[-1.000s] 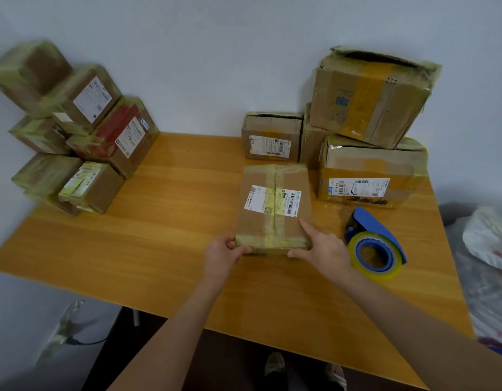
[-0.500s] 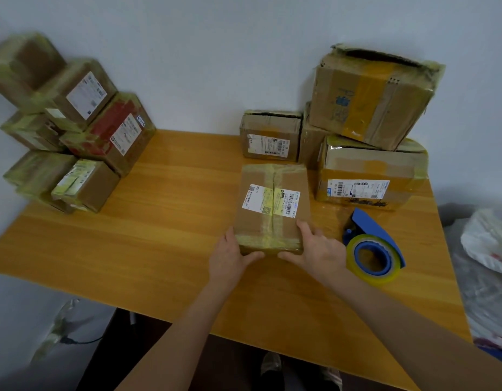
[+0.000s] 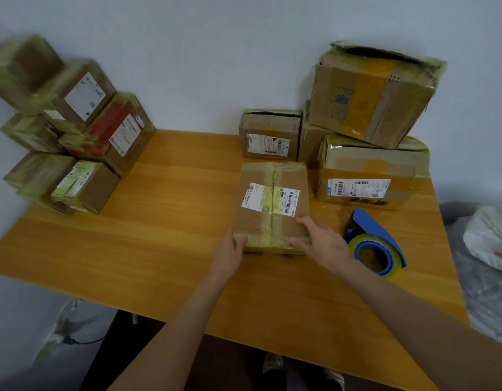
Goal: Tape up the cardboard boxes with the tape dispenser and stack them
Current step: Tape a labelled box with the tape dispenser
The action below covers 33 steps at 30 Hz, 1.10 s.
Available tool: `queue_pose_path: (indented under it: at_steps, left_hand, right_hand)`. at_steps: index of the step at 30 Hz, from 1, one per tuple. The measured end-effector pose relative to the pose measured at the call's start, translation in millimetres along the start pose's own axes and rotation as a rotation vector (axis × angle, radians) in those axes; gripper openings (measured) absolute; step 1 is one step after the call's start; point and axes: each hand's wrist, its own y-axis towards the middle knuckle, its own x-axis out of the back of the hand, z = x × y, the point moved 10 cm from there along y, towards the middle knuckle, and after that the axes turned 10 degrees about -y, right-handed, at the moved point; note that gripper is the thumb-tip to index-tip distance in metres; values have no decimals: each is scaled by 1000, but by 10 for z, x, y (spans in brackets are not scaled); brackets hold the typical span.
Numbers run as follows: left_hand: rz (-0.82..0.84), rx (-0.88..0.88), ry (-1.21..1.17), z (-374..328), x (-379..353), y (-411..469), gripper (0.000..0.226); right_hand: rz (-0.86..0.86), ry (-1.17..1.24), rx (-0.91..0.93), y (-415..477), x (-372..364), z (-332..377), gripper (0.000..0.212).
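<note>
A flat cardboard box (image 3: 272, 204) with a white label and yellowish tape along its middle lies on the wooden table (image 3: 165, 249). My left hand (image 3: 230, 255) grips its near left corner. My right hand (image 3: 320, 244) grips its near right corner, thumb on top. The blue tape dispenser (image 3: 374, 244) with a roll of clear tape lies on the table just right of my right hand, untouched.
A stack of taped boxes (image 3: 75, 131) stands at the table's left against the wall. Several more boxes (image 3: 368, 131) are piled at the back right, the top one (image 3: 376, 91) torn open. A white plastic bag (image 3: 489, 241) lies beyond the right edge.
Both hands have closed in around the box's near corners; the left hand has moved up against the corner. The box has shifted very little.
</note>
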Motion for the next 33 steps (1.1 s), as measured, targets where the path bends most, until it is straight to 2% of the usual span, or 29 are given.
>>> queue_pose_path:
  at_steps: [2,5,7,9,11,13,15,19,21,22,23,25,27,28,30,31,33]
  left_hand:
    - [-7,50,-14,6,-54,20,48]
    - [-12,33,-25,-77,-19,18,51]
    - [-109,-52,123,-186,125,38,52]
    - [-164,-149,391,-347,178,69,51]
    - [-90,-194,545,-440,96,88,57]
    - [35,-166,630,-412,-22,82,73]
    - [124,-147,764,-315,-112,56,85]
    - [240,-297,847,-292,-126,3,74]
    - [336,-401,862,-281,-94,-51,68]
    - [344,-442,874,-259,-24,-65,66]
    - [294,-467,863,-261,89,-69,67]
    - [45,-451,708,-298,412,-43,71]
    - [-188,-257,513,-248,656,-52,59]
    - [-250,-105,401,-185,686,-85,57]
    - [-224,159,170,-76,516,-172,75]
    - [-169,222,93,-74,366,-201,84]
    - [-73,205,50,-200,114,-184,91]
  right_hand:
    - [-34,22,2,0,-21,34,50]
    - [-41,23,-26,-20,-19,63,44]
    - [26,144,0,-42,-100,168,44]
    - [143,226,144,-105,-235,476,46]
    - [297,229,324,-256,-381,863,48]
    - [340,208,402,-314,-409,1044,42]
    - [264,156,351,-258,-241,982,34]
    - [-39,69,114,-76,374,466,30]
    - [-122,28,35,-28,546,257,39]
    - [-118,-17,20,-10,546,199,50]
    - [-100,-62,19,0,528,171,65]
    - [-33,-143,40,7,408,170,90]
    - [60,-168,33,-2,223,155,99]
    - [103,-144,9,-13,136,144,100]
    - [157,-31,-23,-75,-13,186,103]
    - [159,17,-23,-126,-64,242,105]
    - [145,33,-11,-206,-132,354,106]
